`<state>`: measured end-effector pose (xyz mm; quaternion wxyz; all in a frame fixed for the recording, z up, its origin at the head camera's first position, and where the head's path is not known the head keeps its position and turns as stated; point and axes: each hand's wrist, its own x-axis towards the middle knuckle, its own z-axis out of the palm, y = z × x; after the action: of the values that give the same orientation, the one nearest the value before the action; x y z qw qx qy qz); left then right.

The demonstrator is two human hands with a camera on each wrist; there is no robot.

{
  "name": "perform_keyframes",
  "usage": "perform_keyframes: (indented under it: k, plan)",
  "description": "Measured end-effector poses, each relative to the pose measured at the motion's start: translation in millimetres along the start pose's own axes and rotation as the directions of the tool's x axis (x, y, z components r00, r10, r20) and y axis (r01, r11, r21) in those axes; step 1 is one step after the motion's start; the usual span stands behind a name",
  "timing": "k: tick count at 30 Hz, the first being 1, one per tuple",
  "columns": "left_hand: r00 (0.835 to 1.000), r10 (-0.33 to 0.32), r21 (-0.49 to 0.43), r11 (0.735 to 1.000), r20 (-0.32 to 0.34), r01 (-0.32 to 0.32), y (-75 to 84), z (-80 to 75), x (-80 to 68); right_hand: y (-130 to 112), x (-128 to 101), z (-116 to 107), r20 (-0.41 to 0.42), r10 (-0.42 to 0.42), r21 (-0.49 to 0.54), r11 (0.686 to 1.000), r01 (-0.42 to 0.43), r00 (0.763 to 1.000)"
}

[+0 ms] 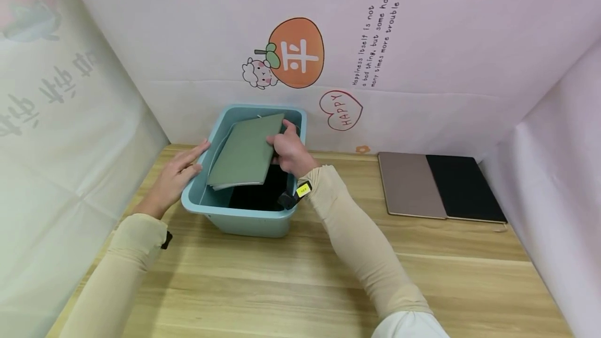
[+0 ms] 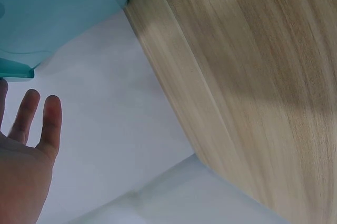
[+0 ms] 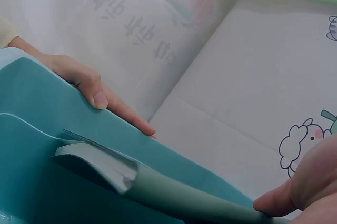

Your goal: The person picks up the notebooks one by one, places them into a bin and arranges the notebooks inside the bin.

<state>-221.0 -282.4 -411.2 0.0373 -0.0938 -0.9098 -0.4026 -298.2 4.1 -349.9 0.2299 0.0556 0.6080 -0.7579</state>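
Head view: right hand (image 1: 287, 151) gripped a sage-green softcover notebook (image 1: 246, 153), tilted inside the light-blue plastic bin (image 1: 244, 218) at the far left of the wooden table (image 1: 300, 280). Left hand (image 1: 176, 176) lay flat, fingers straight, on the bin's left rim. Notebook's lower edge was hidden; something black on the bin's floor was unidentifiable.
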Motion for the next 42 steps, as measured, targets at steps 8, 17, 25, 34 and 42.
perform_keyframes:
  k: [8,17,25,34,42]
  plan:
    - [1.000,0.004,0.001,1.000,-0.006,-0.004,-1.1,2.2,1.1,2,4,1,-0.001,0.010,0.042,0.999,-0.010,1.000]
    - [1.000,0.005,-0.008,1.000,-0.011,-0.006,-3.0,0.9,1.7,3,8,1,-0.003,0.019,0.015,1.000,-0.019,1.000]
    - [1.000,0.007,0.001,1.000,-0.004,-0.007,-1.2,0.7,1.3,5,8,2,0.008,0.018,-0.035,0.999,-0.017,1.000]
    - [1.000,0.001,0.005,1.000,0.000,-0.001,0.2,0.8,-0.7,6,10,3,0.016,0.014,-0.075,0.997,-0.013,1.000]
    - [1.000,-0.006,0.005,1.000,0.001,0.006,0.3,0.2,-0.4,8,10,2,0.047,0.032,-0.135,0.991,-0.025,0.998]
